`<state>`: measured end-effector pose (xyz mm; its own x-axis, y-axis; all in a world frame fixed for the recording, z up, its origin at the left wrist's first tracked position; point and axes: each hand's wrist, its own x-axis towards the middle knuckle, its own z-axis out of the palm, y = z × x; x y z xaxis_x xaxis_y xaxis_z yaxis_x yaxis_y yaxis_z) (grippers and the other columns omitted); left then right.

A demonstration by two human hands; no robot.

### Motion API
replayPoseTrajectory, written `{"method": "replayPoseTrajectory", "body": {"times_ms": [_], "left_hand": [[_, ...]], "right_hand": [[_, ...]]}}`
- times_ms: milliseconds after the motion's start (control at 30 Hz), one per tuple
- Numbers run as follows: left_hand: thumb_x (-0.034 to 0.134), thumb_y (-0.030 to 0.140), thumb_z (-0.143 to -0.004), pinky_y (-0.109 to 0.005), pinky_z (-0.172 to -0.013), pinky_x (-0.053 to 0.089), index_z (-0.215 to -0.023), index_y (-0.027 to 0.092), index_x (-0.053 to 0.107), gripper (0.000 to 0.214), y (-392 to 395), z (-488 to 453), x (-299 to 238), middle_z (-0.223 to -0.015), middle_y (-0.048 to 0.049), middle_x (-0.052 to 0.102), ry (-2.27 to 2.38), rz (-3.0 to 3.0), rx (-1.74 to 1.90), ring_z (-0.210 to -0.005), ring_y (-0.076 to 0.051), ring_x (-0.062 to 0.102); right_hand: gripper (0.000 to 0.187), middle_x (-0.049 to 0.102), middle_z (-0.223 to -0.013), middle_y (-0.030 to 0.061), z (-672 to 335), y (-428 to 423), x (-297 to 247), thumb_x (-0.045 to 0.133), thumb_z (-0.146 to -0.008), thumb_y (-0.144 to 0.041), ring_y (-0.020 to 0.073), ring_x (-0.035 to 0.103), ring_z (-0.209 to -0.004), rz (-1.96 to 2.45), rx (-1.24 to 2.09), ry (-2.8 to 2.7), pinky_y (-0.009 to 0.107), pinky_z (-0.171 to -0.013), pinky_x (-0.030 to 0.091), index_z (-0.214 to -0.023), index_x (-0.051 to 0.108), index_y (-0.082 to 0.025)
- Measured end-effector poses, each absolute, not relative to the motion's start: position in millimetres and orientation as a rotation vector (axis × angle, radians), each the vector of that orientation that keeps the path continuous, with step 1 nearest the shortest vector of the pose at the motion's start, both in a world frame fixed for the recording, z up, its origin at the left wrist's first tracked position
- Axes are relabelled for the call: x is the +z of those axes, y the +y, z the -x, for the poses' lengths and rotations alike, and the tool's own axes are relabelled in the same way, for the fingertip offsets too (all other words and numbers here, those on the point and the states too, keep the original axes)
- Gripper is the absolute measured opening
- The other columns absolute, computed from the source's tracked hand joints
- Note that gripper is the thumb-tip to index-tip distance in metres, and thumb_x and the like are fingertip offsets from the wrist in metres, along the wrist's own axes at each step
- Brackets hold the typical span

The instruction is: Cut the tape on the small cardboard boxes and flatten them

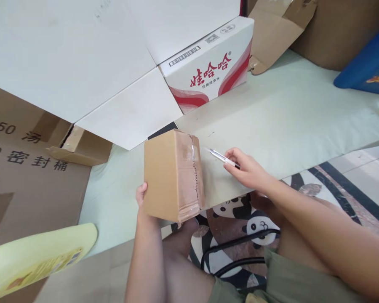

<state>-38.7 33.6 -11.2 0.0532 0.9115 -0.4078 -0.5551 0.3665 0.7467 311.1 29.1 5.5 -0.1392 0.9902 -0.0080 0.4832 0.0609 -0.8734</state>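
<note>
My left hand (142, 194) wraps around the small brown box (164, 176) to keep it tipped up and steady, I think, its taped side (189, 168) facing my right hand (248, 171), which pinches a thin white tool (220, 157) just beside the box.

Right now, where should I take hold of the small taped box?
Grip the small taped box by its plain cardboard side and lower edge, coming from the left, as the left hand does. It stands tilted with the taped seam facing right, toward the thin tool in the right hand.
</note>
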Motion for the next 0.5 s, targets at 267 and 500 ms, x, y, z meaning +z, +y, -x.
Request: {"method": "replayPoseTrajectory", "body": {"times_ms": [267, 500], "left_hand": [[0.070, 0.043, -0.069, -0.041, -0.076, 0.059, -0.106, 0.020, 0.067, 0.043, 26, 42, -9, -0.097, -0.0080, 0.076, 1.052, -0.517, 1.012, -0.086, -0.029, 0.072], [0.075, 0.044, -0.062, -0.043, -0.079, 0.056, -0.106, 0.021, 0.065, 0.050, 27, 29, 0, -0.092, -0.0073, 0.074, 1.108, -0.634, 1.039, -0.090, -0.031, 0.069]], "right_hand": [[0.039, 0.067, -0.077, 0.0014, -293, 23, 10, 0.044, -0.093, -0.031, 0.0121, 0.051, -0.060, 1.365, 0.998, -1.671, 0.026, -0.060, 0.039, -0.119, 0.070, -0.019], [0.040, 0.072, -0.078, 0.0001, -290, 21, 6, 0.048, -0.092, -0.031, 0.0114, 0.052, -0.056, 1.460, 0.894, -1.673, 0.026, -0.058, 0.040, -0.123, 0.071, -0.023]]}}
